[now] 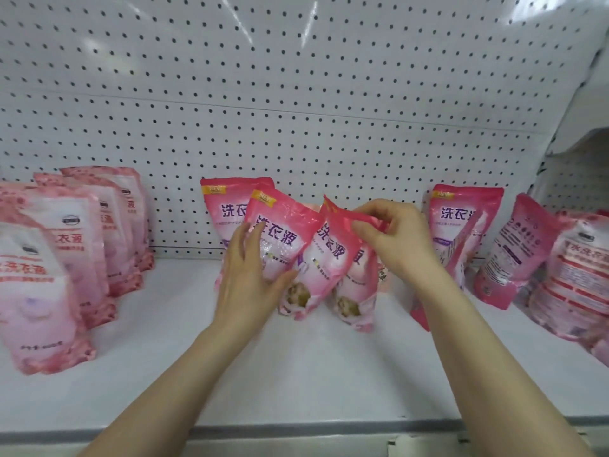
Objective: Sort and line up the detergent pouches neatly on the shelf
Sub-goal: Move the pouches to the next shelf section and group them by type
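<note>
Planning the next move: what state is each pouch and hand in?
left hand: open, flat against left centre pouch.
right hand: pinching right centre pouch at its top edge.
left centre pouch: tilted, unaligned.
right centre pouch: tilted, top crumpled.
rear centre pouch: upright behind both.
pale-pink pouch row: upright, lined up.
reversed pouch: leaning, back label outward.
</note>
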The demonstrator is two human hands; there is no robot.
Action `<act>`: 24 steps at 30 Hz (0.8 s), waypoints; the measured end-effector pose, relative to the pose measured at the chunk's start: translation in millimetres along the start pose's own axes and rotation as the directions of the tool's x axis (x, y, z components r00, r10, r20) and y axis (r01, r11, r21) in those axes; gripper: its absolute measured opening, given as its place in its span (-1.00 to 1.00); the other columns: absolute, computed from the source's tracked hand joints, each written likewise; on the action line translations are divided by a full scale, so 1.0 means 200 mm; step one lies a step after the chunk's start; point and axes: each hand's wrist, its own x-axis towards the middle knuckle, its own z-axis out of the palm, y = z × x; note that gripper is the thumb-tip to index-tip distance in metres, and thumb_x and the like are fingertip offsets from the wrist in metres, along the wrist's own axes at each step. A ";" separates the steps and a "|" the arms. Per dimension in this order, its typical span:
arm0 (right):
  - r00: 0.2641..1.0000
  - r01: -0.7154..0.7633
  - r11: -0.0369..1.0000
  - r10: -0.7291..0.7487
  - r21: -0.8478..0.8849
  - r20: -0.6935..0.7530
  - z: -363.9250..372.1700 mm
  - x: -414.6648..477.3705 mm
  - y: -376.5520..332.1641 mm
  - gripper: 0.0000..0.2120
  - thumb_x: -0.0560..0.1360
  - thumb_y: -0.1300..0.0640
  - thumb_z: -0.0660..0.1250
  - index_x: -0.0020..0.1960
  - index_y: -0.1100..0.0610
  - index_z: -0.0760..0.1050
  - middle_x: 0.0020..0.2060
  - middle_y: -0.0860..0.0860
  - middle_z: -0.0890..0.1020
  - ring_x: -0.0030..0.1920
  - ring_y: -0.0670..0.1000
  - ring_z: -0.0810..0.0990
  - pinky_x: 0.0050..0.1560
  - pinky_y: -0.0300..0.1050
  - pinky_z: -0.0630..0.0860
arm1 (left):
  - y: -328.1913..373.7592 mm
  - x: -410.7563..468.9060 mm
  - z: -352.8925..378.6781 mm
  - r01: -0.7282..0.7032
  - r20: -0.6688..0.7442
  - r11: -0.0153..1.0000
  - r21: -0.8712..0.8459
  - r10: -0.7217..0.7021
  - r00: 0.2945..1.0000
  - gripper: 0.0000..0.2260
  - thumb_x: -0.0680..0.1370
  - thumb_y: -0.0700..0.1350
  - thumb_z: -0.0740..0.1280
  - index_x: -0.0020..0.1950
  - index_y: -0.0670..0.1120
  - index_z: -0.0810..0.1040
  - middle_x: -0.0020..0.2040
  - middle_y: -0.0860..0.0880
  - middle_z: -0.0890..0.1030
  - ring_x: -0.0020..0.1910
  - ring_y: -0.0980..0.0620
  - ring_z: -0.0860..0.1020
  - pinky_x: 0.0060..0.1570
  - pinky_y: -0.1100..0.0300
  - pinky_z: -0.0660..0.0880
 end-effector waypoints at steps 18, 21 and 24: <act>0.926 0.117 0.830 -0.290 0.545 0.241 0.44 0.04 -0.19 -0.93 0.54 0.36 0.35 -0.01 0.29 0.59 -0.10 -0.02 0.64 -0.03 -0.07 0.61 0.15 -0.04 0.57 | -0.02 -0.18 -0.06 0.063 0.150 0.973 -0.224 -0.030 0.988 -0.13 0.33 0.43 0.33 0.51 0.35 -0.07 0.49 0.35 0.19 0.45 0.34 0.21 0.32 0.21 0.29; 0.962 0.024 0.847 -0.165 0.532 0.219 0.42 0.10 -0.12 -0.81 0.60 0.08 0.31 0.01 0.15 0.66 -0.11 -0.03 0.72 -0.05 -0.07 0.68 0.10 -0.10 0.62 | -0.01 -0.17 -0.04 0.030 0.187 0.980 -0.195 0.008 0.982 -0.16 0.45 0.20 0.36 0.54 0.29 -0.14 0.49 0.26 0.24 0.45 0.17 0.27 0.35 -0.06 0.38; 1.000 -0.024 0.956 0.022 0.291 0.011 0.38 0.21 0.02 -0.72 0.65 0.00 0.18 0.19 0.07 0.61 0.08 -0.02 0.66 0.11 -0.04 0.62 0.19 -0.02 0.55 | -0.01 -0.16 -0.02 0.027 0.186 0.986 -0.164 0.004 0.982 -0.18 0.47 0.15 0.36 0.53 0.30 -0.14 0.43 0.16 0.35 0.38 0.16 0.32 0.29 -0.06 0.43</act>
